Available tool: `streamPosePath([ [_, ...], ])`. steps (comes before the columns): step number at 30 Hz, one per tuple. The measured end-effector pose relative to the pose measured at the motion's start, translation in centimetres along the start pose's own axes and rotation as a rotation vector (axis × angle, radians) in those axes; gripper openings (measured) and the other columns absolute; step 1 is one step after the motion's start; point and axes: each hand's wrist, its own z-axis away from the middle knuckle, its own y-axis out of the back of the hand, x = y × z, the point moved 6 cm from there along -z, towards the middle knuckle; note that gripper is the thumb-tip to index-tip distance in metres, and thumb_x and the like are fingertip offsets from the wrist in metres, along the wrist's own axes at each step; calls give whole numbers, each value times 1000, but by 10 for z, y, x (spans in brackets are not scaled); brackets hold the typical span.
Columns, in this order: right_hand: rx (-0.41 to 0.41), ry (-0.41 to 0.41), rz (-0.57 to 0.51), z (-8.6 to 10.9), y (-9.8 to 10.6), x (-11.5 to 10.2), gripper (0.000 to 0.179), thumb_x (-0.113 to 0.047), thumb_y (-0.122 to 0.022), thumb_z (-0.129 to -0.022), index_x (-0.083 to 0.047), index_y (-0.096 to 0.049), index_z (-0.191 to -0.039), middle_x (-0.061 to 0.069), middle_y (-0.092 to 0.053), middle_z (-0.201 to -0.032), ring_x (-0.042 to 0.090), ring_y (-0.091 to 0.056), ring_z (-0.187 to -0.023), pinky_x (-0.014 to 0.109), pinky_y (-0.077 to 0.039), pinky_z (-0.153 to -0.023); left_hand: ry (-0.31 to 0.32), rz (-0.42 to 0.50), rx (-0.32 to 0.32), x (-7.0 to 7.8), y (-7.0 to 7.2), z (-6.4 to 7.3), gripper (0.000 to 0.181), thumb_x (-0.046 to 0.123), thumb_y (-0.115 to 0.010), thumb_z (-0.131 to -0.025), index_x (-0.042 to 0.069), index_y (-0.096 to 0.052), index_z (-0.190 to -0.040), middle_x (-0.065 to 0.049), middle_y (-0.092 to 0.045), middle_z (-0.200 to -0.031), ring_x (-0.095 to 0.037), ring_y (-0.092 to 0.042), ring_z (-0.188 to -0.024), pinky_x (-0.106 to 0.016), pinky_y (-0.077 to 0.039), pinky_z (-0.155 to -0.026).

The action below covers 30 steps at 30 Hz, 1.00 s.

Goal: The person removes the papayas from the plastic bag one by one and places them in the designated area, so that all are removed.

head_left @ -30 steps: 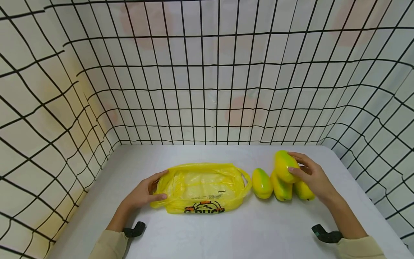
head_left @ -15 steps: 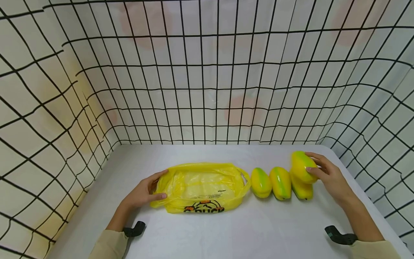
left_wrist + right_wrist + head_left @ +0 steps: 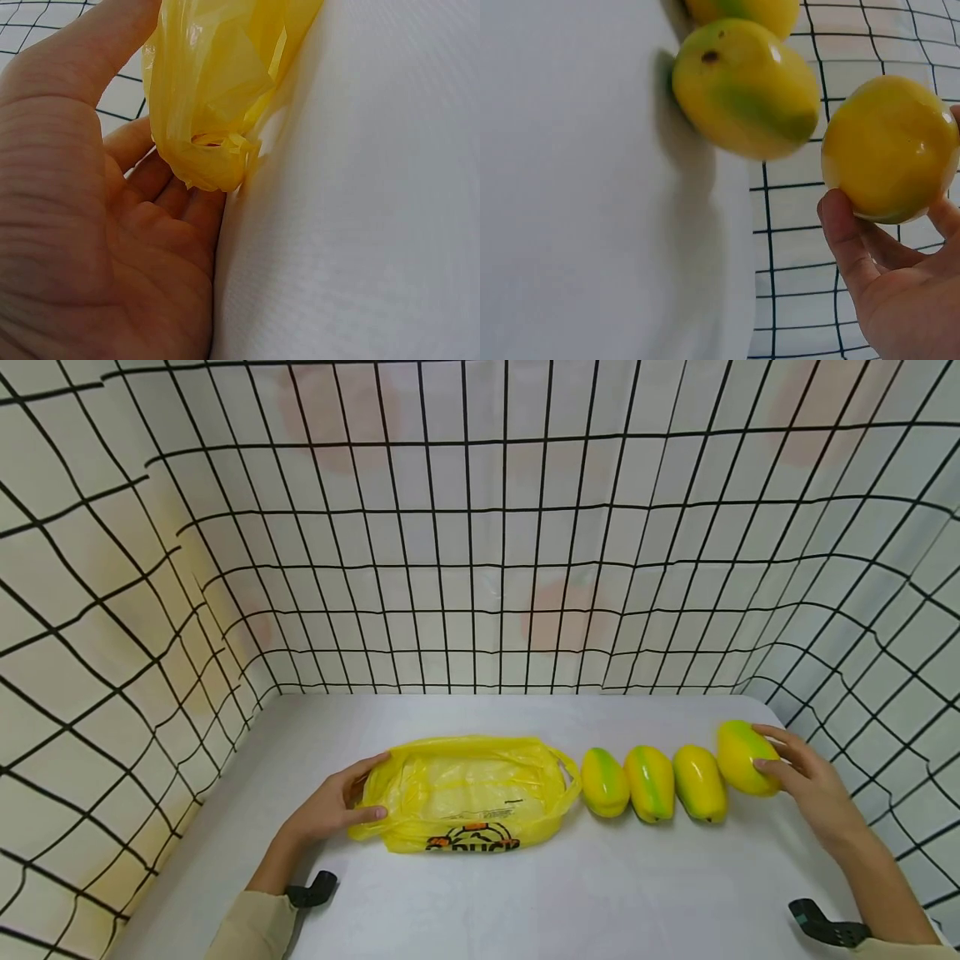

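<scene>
A yellow plastic bag (image 3: pixel 480 785) with dark printing lies opened out on the table. My left hand (image 3: pixel 330 806) holds its left end, thumb over the near side and fingers behind; in the left wrist view the bag's gathered end (image 3: pixel 214 150) sits between thumb and fingers. To the bag's right, three glossy yellow-green mango-like fruits stand in a row: one by the handle (image 3: pixel 606 782), a middle one (image 3: pixel 651 783) and a right one (image 3: pixel 701 782). My right hand (image 3: pixel 813 789) grips another such fruit (image 3: pixel 746 758), raised off the table in the right wrist view.
The white table (image 3: pixel 480 902) is bounded at the back and sides by white walls with a black grid (image 3: pixel 487 568). A black wrist camera (image 3: pixel 313 890) sits on the left wrist, another (image 3: pixel 825 925) on the right.
My right hand has carried its fruit rightward, from above the middle of the row to its right end, uncovering the fruits behind. The left hand and the bag have stayed still.
</scene>
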Motion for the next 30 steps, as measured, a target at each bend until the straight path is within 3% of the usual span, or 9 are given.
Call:
streamPosePath([
  [5, 5, 1, 14, 5, 4, 10, 53, -31, -52, -109, -25, -39, -159, -6, -42, -152, -14, -38, -110, 5, -42, -77, 0, 9, -4, 0, 0, 1, 88, 25, -82, -89, 15, -34, -161, -9, -34, -168, -37, -35, -153, -8, -32, -110],
  [18, -79, -92, 47, 4, -8, 40, 57, -38, -50, -109, -26, -33, -162, 28, -31, -158, -13, -36, -107, 8, -45, -76, 10, 2, 0, 1, 0, -1, 88, 26, -83, -88, 16, -35, -161, -8, -34, -167, -35, -37, -153, -10, -33, -111],
  [20, -89, -107, 55, 3, -10, 44, 58, -39, -49, -109, -26, -31, -163, 30, -29, -161, -4, -39, -114, 8, -43, -76, 21, 1, 2, 1, 0, -1, 89, 26, -83, -87, 16, -35, -161, -7, -35, -167, -33, -37, -153, -10, -33, -111],
  [22, -103, -124, 58, 3, -12, 48, 61, -40, -48, -109, -26, -27, -164, 31, -25, -163, 13, -42, -125, 8, -42, -75, 30, 2, 4, 1, 0, -1, 90, 27, -84, -86, 17, -35, -161, -6, -36, -167, -32, -37, -153, -10, -32, -111],
  [25, -124, -147, 54, 2, -14, 53, 65, -41, -48, -109, -25, -22, -166, 35, -21, -164, 43, -34, -137, 10, -41, -75, 35, -1, 4, 0, -1, -1, 90, 28, -84, -86, 17, -35, -161, -6, -36, -167, -32, -37, -153, -9, -32, -110],
  [27, -136, -162, 48, 2, -14, 56, 67, -41, -49, -109, -24, -19, -166, 36, -19, -164, 53, -29, -139, 12, -42, -75, 33, -3, 2, 0, -1, -1, 90, 28, -84, -86, 17, -35, -161, -6, -36, -167, -32, -38, -152, -10, -33, -110],
  [30, -152, -183, 30, 2, -16, 58, 72, -42, -50, -108, -19, -16, -166, 37, -16, -165, 58, -26, -142, 32, -54, -99, 30, -8, 1, 1, -1, 0, 89, 28, -83, -87, 17, -35, -161, -7, -36, -167, -33, -39, -152, -19, -38, -115],
])
